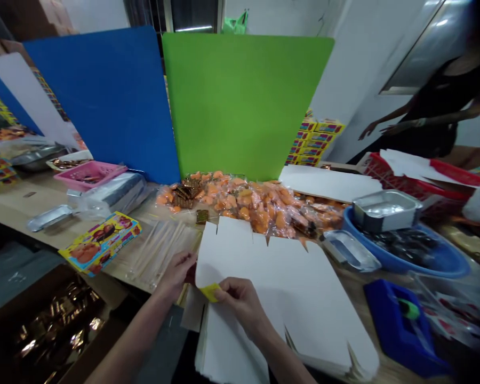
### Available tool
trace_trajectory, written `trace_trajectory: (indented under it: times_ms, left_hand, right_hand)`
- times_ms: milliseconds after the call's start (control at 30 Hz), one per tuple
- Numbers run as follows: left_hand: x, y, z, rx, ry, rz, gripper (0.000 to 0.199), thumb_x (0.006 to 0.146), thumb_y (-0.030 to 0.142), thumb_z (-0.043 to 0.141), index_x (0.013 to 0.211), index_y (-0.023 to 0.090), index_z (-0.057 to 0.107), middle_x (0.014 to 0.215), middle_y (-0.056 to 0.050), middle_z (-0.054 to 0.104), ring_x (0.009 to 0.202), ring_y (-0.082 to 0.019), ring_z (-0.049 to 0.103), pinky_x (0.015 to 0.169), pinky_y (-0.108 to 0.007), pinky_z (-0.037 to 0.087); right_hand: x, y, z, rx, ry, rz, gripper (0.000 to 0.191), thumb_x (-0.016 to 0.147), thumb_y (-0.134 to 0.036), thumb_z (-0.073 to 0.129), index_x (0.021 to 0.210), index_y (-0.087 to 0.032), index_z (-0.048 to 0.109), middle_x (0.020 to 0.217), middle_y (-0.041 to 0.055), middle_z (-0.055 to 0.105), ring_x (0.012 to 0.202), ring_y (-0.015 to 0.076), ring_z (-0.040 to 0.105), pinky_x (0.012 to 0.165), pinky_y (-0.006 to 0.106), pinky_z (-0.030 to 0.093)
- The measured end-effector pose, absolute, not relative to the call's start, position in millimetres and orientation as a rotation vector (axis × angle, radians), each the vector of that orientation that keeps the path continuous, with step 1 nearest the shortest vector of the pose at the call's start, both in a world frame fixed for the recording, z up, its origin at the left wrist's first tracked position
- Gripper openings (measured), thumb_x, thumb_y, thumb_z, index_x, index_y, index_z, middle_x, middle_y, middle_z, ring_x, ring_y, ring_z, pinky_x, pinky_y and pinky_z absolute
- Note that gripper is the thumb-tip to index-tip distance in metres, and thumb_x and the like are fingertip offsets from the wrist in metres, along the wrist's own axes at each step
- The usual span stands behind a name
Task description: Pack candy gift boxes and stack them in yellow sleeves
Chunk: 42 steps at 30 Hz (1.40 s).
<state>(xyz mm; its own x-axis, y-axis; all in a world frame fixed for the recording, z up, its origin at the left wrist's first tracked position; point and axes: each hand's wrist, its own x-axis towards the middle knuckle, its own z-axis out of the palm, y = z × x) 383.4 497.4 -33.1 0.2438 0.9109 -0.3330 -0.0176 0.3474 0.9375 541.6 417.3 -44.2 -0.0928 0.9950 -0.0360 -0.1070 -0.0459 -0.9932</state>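
Two bare hands were busy with a white card sheet at the near edge of the bench, right in front of the person. The right hand [240, 298] had thumb and fingers pinched on a turned-up yellow corner of that white card sheet [230, 256], so its grip was closed on the card. The left hand [179, 269] was against the sheet's left edge, its fingertips partly hidden, and I couldn't tell whether it was gripping or only steadying. The sheet lay white side up on a stack of similar cards [304, 298], whose notched edges pointed toward the bench's near side. Just left of the left hand lay some thin pale sticks [160, 248] in clear wrapping, and beyond them a bright printed carton [102, 242] rested flat at a slant. Behind the cards spread a heap of clear packets with orange pieces [244, 202], backed by upright green [244, 101] and blue [108, 101] boards. Over on the right, a foil tray [386, 208] was perched on a blue basin [444, 258] of dark packets, with a blue dispenser [402, 325] nearer the person. Another person [436, 106] stood farther back at the right.
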Motion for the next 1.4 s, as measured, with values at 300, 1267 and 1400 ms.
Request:
trace_trajectory:
  times_ms: [300,1267,1400]
  left_hand:
    - [398.0,477.0,-7.6,1.0,0.922,0.809,0.045,0.077,0.061,0.051,0.078,0.016,0.056,0.072,-0.001,0.064,0.058,-0.013,0.059,0.05,-0.021,0.042]
    - [412.4,514.5,-52.1,1.387,1.12,0.86,0.032,0.071,0.046,0.063,0.067,0.015,0.056,0.06,0.002,0.052,0.057,-0.012,0.047,0.051,-0.022,0.034]
    - [408.4,512.6,-54.7,1.286,1.114,0.899,0.035,0.069,0.049,0.063,0.072,0.014,0.06,0.066,0.0,0.058,0.062,-0.014,0.051,0.056,-0.023,0.038]
  right_hand:
    - [537.5,429.4,-1.0,-1.491,-1.408,1.059,0.027,0.07,-0.037,0.061,0.062,-0.019,0.042,0.058,-0.0032,0.048,0.056,0.0112,0.042,0.051,0.024,0.031]
    - [538.7,435.4,-61.2,-1.391,-1.467,1.16,0.006,0.07,-0.017,0.052,0.064,-0.017,0.051,0.061,0.0004,0.057,0.056,0.0128,0.05,0.052,0.023,0.036]
    - [541.0,435.6,-71.4,-1.337,-1.368,1.285,0.009,0.071,-0.021,0.053,0.065,-0.018,0.048,0.057,-0.0015,0.054,0.051,0.0121,0.05,0.049,0.023,0.037]
